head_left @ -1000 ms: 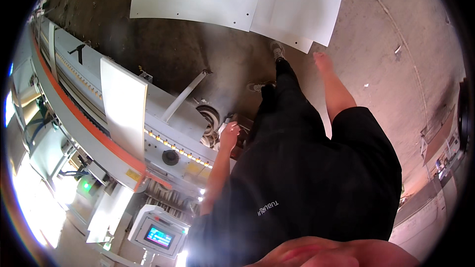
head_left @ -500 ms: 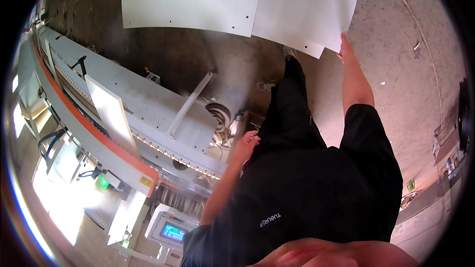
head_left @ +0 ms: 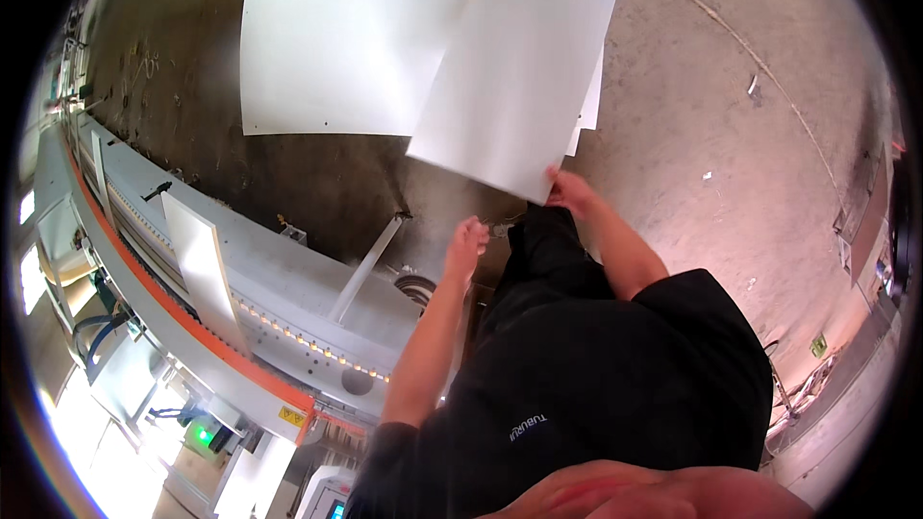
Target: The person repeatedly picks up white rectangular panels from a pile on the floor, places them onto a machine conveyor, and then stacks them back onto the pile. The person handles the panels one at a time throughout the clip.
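Observation:
My right hand grips the near right corner of a long white panel, its fingers closed on the edge. This panel lies askew over other large white panels, and its near end sticks out past them toward me. My left hand is in the air short of the panel's near edge, apart from it. Its fingers are curled in and nothing shows in them.
A long grey machine with an orange strip and a row of small rollers runs along my left. A narrow white board is on it. A grey support arm juts out toward the floor. Scraps lie on the concrete floor.
The white panel has swung askew and come nearer, its near end shifting left across the others. My right hand moved inward with its corner. My left hand rose from my side toward the panel.

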Demonstrator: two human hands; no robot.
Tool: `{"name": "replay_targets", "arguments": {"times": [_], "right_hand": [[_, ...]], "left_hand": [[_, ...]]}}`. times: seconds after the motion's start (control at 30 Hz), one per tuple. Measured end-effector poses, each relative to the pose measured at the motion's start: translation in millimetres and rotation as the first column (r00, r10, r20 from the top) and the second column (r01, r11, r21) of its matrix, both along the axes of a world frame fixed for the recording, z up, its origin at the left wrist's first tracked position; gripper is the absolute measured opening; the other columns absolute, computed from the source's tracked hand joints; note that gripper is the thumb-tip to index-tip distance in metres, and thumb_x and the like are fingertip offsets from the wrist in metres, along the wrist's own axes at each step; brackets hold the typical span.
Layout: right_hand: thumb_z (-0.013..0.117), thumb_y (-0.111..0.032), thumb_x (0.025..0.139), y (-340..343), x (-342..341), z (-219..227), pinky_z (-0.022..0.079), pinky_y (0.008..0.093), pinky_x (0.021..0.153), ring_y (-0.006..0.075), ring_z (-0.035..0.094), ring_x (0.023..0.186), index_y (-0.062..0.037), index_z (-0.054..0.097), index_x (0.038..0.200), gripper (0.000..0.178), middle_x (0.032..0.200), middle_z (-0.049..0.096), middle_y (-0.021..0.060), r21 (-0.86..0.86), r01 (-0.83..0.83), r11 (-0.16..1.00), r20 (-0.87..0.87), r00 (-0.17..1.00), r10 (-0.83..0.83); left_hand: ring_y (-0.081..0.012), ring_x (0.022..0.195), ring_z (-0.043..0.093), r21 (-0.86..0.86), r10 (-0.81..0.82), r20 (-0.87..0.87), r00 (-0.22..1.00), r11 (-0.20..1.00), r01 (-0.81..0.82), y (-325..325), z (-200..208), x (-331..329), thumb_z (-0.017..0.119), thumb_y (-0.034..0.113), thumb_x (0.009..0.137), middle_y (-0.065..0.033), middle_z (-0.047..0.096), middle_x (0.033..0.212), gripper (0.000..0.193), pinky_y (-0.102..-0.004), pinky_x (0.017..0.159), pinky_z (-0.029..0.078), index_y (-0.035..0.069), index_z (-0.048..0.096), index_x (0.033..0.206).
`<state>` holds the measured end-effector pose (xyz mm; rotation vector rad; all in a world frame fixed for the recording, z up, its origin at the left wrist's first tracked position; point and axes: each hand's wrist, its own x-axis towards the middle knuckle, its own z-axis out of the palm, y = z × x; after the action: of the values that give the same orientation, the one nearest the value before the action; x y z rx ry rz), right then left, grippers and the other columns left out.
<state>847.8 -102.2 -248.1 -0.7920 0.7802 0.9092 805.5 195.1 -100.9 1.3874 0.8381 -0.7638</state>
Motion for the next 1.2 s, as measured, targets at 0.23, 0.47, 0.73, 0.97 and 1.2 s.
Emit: {"name": "replay_targets", "arguments": {"times": [0.23,0.47,0.73,0.97,1.2], "right_hand": [[0.055,-0.039,0.105,58,-40,76,0.053,0.0444,0.096,0.0232,0.065,0.113,-0.0068,0.058,0.132,0.042,0.125,0.067,0.0107,0.221,-0.323,0.92,-0.058,0.938,0.343],[0.059,-0.042,0.101,3,28,42,0.055,0.0389,0.086,0.0212,0.066,0.102,-0.0072,0.062,0.121,0.04,0.113,0.067,0.007,-0.194,0.093,0.977,-0.042,0.994,-0.103],[0.06,-0.039,0.102,24,10,8,0.058,0.0434,0.084,0.0251,0.065,0.098,-0.0082,0.058,0.123,0.037,0.11,0.063,0.0079,-0.405,0.179,0.897,-0.197,0.941,-0.277],[0.066,-0.038,0.096,53,-21,73,0.057,0.041,0.084,0.0244,0.064,0.1,-0.0111,0.06,0.121,0.037,0.107,0.064,0.0055,-0.356,-0.004,0.934,-0.147,0.988,-0.052],[0.063,-0.036,0.097,24,45,148,0.054,0.0433,0.095,0.0241,0.064,0.114,-0.0092,0.06,0.126,0.039,0.124,0.066,0.0072,-0.166,0.25,0.954,0.266,0.943,-0.201]], "left_hand": [[-0.0189,0.099,0.064,-0.016,0.599,0.048,0.799,0.801,-0.599,-17,5,-16,0.06,0.025,0.103,-0.0091,0.064,0.116,0.03,-0.031,0.079,0.053,0.001,0.056,0.12],[-0.0165,0.087,0.061,0.113,0.707,0.05,0.706,0.698,-0.707,45,81,-117,0.061,0.026,0.103,-0.0068,0.062,0.099,0.025,-0.0323,0.071,0.051,0.002,0.059,0.109],[-0.0159,0.078,0.05,0.434,0.724,0.321,0.61,0.46,-0.775,85,150,-184,0.054,0.038,0.104,-0.0045,0.054,0.088,0.039,-0.0331,0.068,0.045,0.0,0.059,0.1],[-0.009,0.063,0.044,0.553,0.703,0.374,0.604,0.354,-0.754,157,139,-290,0.057,0.037,0.104,0.0035,0.048,0.069,0.041,-0.0299,0.057,0.039,0.005,0.06,0.08],[-0.012,0.06,0.048,0.397,0.789,0.515,0.335,0.127,-0.909,172,167,-379,0.055,0.042,0.104,-0.0006,0.055,0.064,0.052,-0.0326,0.056,0.04,-0.001,0.061,0.075]]}}
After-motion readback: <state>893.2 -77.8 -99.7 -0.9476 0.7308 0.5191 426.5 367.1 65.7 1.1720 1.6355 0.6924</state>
